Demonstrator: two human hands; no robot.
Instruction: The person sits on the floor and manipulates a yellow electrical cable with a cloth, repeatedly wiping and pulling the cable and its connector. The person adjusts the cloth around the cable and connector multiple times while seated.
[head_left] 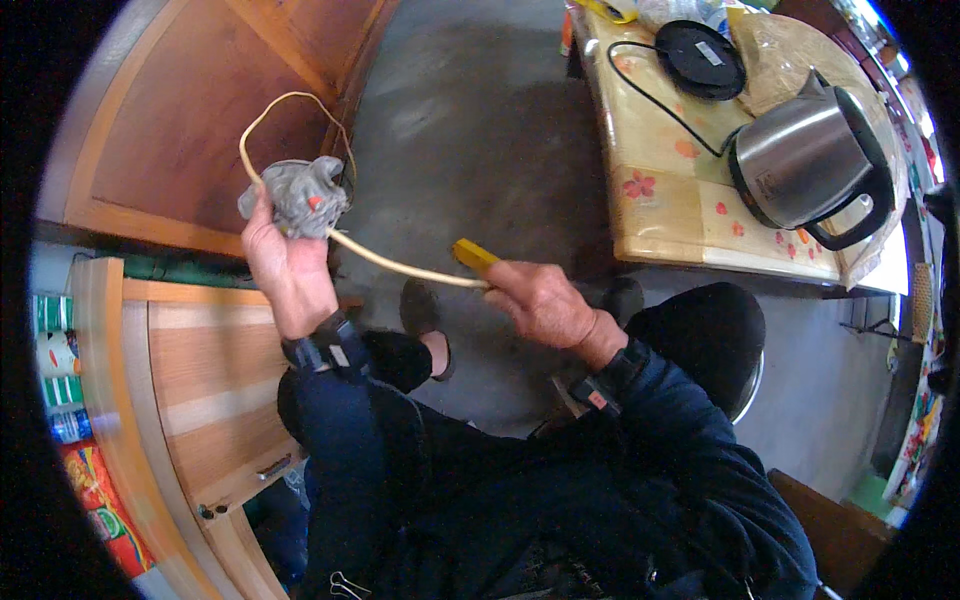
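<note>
My left hand point(290, 265) is turned palm up, its fingers closed round a crumpled grey cloth point(298, 195) with a small red spot. A cream-coloured cable point(395, 264) runs out of the cloth toward the right, and a thinner-looking loop of it arcs up behind the cloth. My right hand point(548, 307) is closed on the cable's other stretch. From the same fist a flat yellow tool point(473, 254) sticks out toward the upper left; its kind cannot be made out. Most of the fingers on both hands are hidden.
A steel electric kettle point(805, 160) and its black base point(700, 60) with a cord stand on a flowered tablecloth point(650, 225) at the right. A wooden cabinet point(190, 120) rises at the left. Below it, an open wooden drawer or door point(215, 390) stands beside packaged goods point(105, 510).
</note>
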